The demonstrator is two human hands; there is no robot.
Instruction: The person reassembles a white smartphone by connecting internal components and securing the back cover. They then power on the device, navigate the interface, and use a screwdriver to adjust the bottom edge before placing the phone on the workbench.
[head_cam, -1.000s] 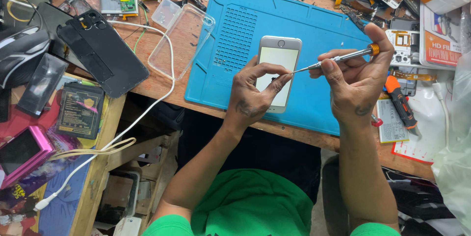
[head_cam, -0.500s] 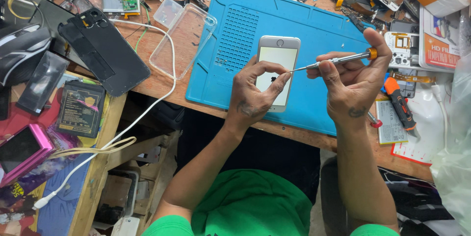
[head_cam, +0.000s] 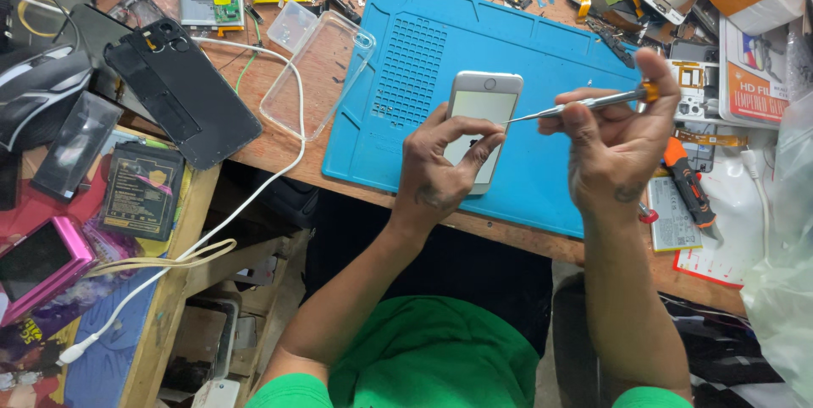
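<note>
On the blue mat (head_cam: 542,52), a white phone (head_cam: 479,116) is pinched at its lower edge by the left hand (head_cam: 436,171), fingers curled. A slim screwdriver (head_cam: 584,105) is gripped by the closed right hand (head_cam: 614,149), tip at the phone's right edge. Left of the mat, a clear case (head_cam: 318,73) is seen.

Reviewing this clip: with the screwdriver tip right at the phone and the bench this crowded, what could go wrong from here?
1. The slim silver screwdriver with orange cap in the right hand points its tip at the white smartphone; a slip could scratch the glass or jab the left hand steadying the phone.
2. Any tiny screw freed might roll off the blue silicone work mat into the surrounding clutter.
3. The phone lies near the mat's front edge; a push could slide it off.
</note>
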